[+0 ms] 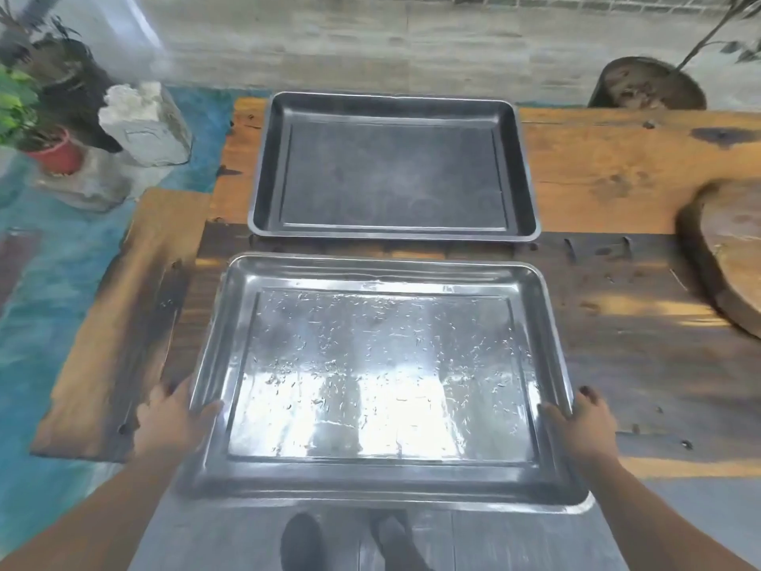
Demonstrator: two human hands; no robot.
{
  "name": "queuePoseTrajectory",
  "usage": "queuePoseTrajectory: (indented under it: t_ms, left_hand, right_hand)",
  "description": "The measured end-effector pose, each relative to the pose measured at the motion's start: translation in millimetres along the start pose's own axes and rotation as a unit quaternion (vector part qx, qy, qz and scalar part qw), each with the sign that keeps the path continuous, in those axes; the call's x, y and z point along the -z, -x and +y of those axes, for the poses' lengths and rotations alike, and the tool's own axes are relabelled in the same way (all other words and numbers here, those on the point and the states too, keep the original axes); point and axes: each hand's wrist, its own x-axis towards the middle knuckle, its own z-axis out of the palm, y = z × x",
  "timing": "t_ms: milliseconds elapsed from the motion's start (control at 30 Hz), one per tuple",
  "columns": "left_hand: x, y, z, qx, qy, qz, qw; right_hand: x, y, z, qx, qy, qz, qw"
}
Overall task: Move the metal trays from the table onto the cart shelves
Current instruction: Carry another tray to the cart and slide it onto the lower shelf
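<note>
A shiny metal tray [383, 484] with water droplets on its base juts past the near edge of the wooden table [597, 171], above the floor. My left hand [173, 418] grips its left rim, thumb inside the tray. On the right rim my right hand [580, 422] holds it the same way. A second, darker metal tray [391, 230] lies flat on the table just beyond it. No cart is in view.
A round wooden slab [729, 253] lies on the table's right side. A wooden bench [119, 323] runs along the table's left. Potted plants [45, 142] and a pale stone block [144, 125] stand at far left. My feet [350, 541] show below the tray.
</note>
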Motion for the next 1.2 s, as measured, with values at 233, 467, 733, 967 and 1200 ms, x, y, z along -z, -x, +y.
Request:
queuePoseTrajectory:
  t_ms: [233,467,733,967,1200]
  left_hand:
    - [23,7,3,-0.031,0.046,0.033,0.998]
    - [82,19,-2,-0.079,0.167,0.088,0.979]
    - [172,42,-29,-0.068,0.242,0.16,0.955]
    - [229,96,-94,-0.001,0.3,0.216,0.929]
    - [211,187,-202,0.133,0.347,0.264,0.89]
  right_hand:
    - [25,-2,-18,0.026,0.013,0.005,1.0]
    - [82,4,-83,0.081,-0.044,0.022,0.995]
    - [144,-3,-182,0.162,-0.087,0.034,0.982]
    - [159,8,-293,0.259,-0.129,0.005,0.957]
    - [125,76,-419,0.384,-0.067,-0.076,0.918]
